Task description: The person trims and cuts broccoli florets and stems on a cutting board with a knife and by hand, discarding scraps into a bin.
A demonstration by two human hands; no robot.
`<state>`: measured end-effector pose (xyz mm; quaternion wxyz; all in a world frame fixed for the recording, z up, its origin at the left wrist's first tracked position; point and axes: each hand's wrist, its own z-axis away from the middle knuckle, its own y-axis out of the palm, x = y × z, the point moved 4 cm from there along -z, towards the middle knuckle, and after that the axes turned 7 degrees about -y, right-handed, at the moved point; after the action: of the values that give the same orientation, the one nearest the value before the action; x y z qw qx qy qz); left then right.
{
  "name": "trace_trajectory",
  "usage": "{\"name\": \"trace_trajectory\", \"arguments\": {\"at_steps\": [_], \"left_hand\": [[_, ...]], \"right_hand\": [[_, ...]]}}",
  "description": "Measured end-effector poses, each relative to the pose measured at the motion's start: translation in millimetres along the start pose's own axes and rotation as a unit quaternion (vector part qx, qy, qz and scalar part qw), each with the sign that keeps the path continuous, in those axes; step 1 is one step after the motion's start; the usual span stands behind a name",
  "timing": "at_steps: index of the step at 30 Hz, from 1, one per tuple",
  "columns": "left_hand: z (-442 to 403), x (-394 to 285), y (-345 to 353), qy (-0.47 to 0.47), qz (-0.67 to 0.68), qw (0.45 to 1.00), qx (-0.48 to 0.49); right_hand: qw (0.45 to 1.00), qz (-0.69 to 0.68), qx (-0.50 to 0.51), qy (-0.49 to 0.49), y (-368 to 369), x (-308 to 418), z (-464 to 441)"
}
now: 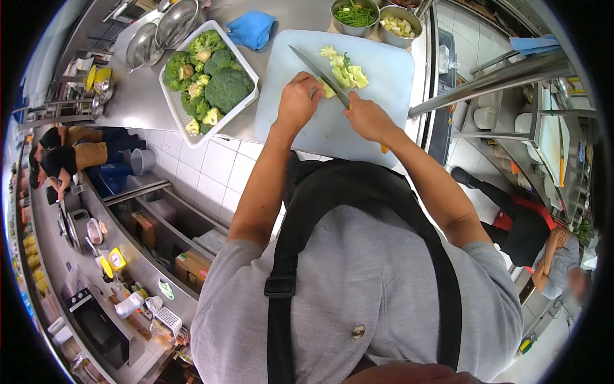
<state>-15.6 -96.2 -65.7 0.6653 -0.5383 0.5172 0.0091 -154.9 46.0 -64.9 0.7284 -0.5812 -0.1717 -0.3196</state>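
Note:
My right hand [371,120] is wrapped round the handle of a kitchen knife [314,70], with bits of yellow handle showing at the fist. The long blade slants up and to the left over a white cutting board [281,61]. Fingers of my left hand [299,102] are bent in against a pale green vegetable piece [329,91] beside the blade; they partly hide it. Cut pale green vegetable trimmings [348,72] lie on the board just beyond the knife. Left of the board, a white basket [250,70] holds broccoli [228,91] heads and florets.
A blue cloth [251,29] lies behind the basket. Metal bowls with green cut vegetables [355,15] and pale cubes [399,27] stand at the board's far right. Metal strainers [144,46] are at far left. A metal rail [492,83] runs right. Other people are on both sides.

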Motion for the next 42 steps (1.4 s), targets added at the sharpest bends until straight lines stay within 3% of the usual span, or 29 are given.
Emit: {"name": "trace_trajectory", "arguments": {"at_steps": [2, 6, 9, 12, 30, 33, 37, 42], "left_hand": [[0, -9, 0, 0.035, -0.032, 0.999, -0.015], [4, -16, -10, 0.069, -0.148, 0.987, -0.014], [13, -6, -9, -0.008, -0.105, 0.994, -0.007], [20, -1, -5, -0.017, -0.082, 0.996, -0.008], [24, -4, -1, -0.003, -0.074, 0.997, -0.035], [29, 5, 1, -0.107, 0.272, 0.956, -0.031], [37, -3, -9, -0.087, 0.341, 0.936, -0.010], [37, 2, -10, -0.054, 0.272, 0.960, -0.028]], "right_hand": [[1.000, -0.010, -0.011, -0.026, -4, -15, 1], [1.000, -0.018, -0.005, 0.018, -15, -17, 18], [0.999, -0.033, 0.014, 0.029, -21, -11, 31], [0.999, -0.038, 0.015, 0.027, -27, -1, 43], [0.999, -0.036, 0.011, 0.002, 5, -6, 21], [0.999, -0.035, 0.016, 0.010, -9, -15, 31], [0.999, -0.022, -0.003, 0.039, -17, -26, 41], [0.999, 0.011, -0.017, 0.038, -20, -23, 44]]}}
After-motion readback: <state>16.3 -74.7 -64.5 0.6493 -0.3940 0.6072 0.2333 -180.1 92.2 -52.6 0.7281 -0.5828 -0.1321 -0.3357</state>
